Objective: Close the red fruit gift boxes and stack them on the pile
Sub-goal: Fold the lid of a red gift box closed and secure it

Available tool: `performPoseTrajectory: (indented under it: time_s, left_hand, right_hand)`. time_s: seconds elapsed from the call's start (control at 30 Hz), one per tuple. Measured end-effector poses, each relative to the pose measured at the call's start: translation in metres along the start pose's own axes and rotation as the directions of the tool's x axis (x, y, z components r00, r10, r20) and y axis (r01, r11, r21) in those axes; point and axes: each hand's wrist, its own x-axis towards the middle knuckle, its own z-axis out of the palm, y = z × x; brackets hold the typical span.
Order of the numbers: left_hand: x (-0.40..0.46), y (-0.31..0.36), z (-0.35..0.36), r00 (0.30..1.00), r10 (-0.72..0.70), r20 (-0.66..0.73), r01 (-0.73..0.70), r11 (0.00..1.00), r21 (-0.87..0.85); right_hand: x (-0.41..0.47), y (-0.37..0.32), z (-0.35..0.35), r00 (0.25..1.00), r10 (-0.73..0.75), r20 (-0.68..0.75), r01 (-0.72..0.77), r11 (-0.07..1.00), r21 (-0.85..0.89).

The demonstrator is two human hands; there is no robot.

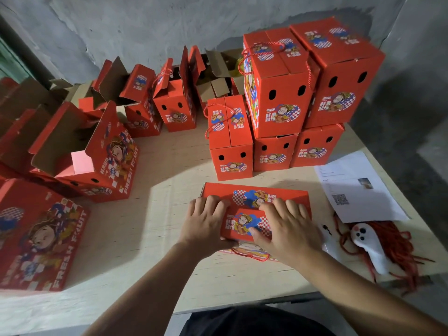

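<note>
As we look down past our own forearms, the near edge of the pale wooden table [145, 275] runs just below the hands, with bare board open to the left of them and more between them and the boxes beyond. Close to the right edge lie red cord handles [402, 253] under a white glove [368, 243], with printed sheets of paper [356, 190] just behind.

The red gift box [244, 221] we are working on sits near the front, right of centre. It is red cardboard printed with a cartoon child, blue shapes and red-and-white checks; a red cord loop shows at its near side.

Our left hand [206, 224] lies flat on the box's left part, fingers spread, palm down, thumb at the near edge. Our right hand [288, 226] presses flat on the right part, fingers splayed. Neither hand grips; both are open and bearing down.

Farther back, the pile of closed boxes [300, 93] stands at the right rear, two tiers high. Open boxes [97, 151] with raised flaps line the left side and the back, before a grey wall [169, 25].
</note>
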Motion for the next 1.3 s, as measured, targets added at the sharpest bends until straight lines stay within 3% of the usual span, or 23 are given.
performPoseTrajectory:
  time_s: [0.2,0.37,0.6,0.8,0.93,1.17,1.3]
  left_hand:
    - [0.008,-0.004,0.0,0.996,0.039,0.075,-0.045,0.997,0.069]
    - [0.004,-0.003,0.002,0.998,0.003,0.064,-0.002,1.0,-0.01]
    - [0.002,0.001,0.003,0.995,-0.04,0.086,0.044,0.998,-0.044]
    - [-0.017,0.002,0.012,0.997,0.006,-0.072,-0.007,1.0,-0.004]
    - [-0.007,0.001,0.009,1.0,-0.022,-0.01,0.022,1.0,-0.016]
    - [-0.001,-0.002,0.009,0.996,-0.033,0.081,0.037,0.998,-0.045]
    - [-0.002,-0.002,0.01,0.999,-0.026,0.019,0.027,0.998,-0.052]
  right_hand:
    - [0.009,-0.003,-0.001,0.998,0.02,0.054,-0.018,0.999,-0.038]
    - [0.014,-0.007,-0.006,0.99,0.032,0.138,-0.024,0.998,-0.056]
    - [0.028,-0.01,-0.016,0.93,0.076,0.36,-0.039,0.993,-0.107]
    - [0.026,-0.019,-0.017,0.932,0.1,0.349,-0.074,0.993,-0.088]
    - [0.028,-0.015,-0.01,0.969,0.077,0.234,-0.059,0.995,-0.083]
    - [0.034,-0.011,-0.002,0.912,0.097,0.399,-0.091,0.995,-0.034]
    - [0.041,-0.006,-0.005,0.881,0.087,0.465,-0.127,0.99,0.054]
